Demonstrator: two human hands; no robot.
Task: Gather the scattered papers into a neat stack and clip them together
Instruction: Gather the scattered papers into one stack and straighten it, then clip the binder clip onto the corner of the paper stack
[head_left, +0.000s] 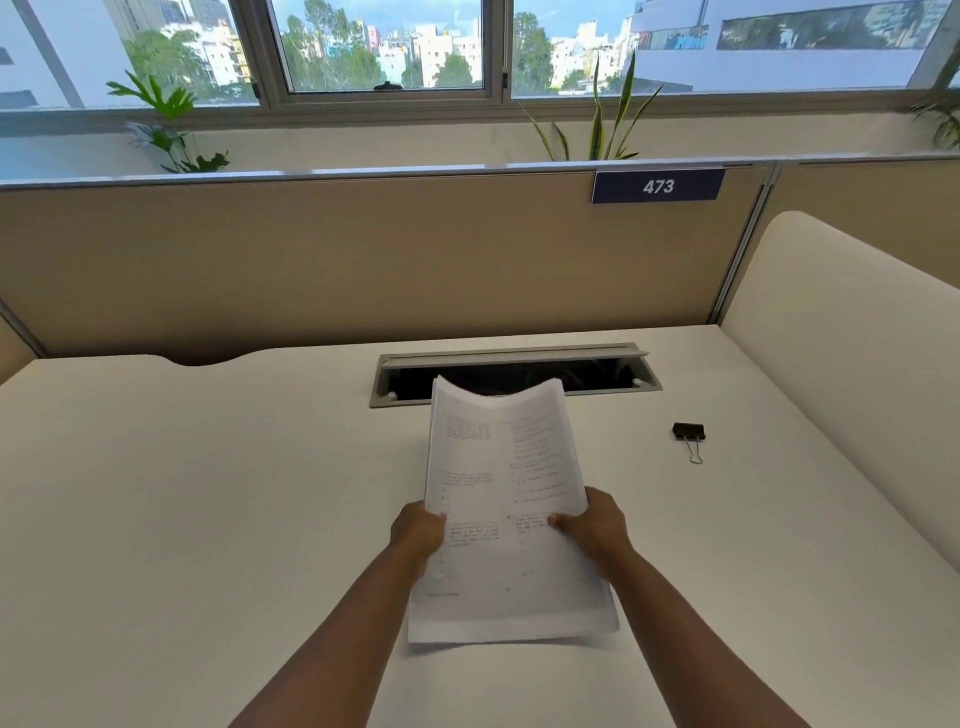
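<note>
The stack of printed papers (501, 499) is held up over the middle of the white desk (182, 493), its bottom edge resting on or just above the desktop at 6 o'clock and its top edge bowing back toward 12 o'clock, where it overlaps the view of the cable tray opening (519, 371). The left hand (418, 532) grips the stack's left edge with the thumb on the front sheet and the fingers curled behind; the right hand (592, 525) grips the right edge the same way, thumb across the printed face. The sheets look gathered, though the lower edges fan slightly and are not quite flush. A black binder clip (689, 436) lies on the desk at about 2 o'clock from the stack, well apart from it, its wire handle pointing toward the near edge, with bare desktop between it and the right hand. The desktop lies open to the left at 9 o'clock and to the right at 3 o'clock. A tan partition panel (311, 260) closes the far side at 12 o'clock, carrying a blue sign (658, 186) reading 473, and a cream rounded side panel (841, 338) bounds the desk at 3 o'clock. Potted plants (171, 124) stand behind the partition below the window (387, 47).
</note>
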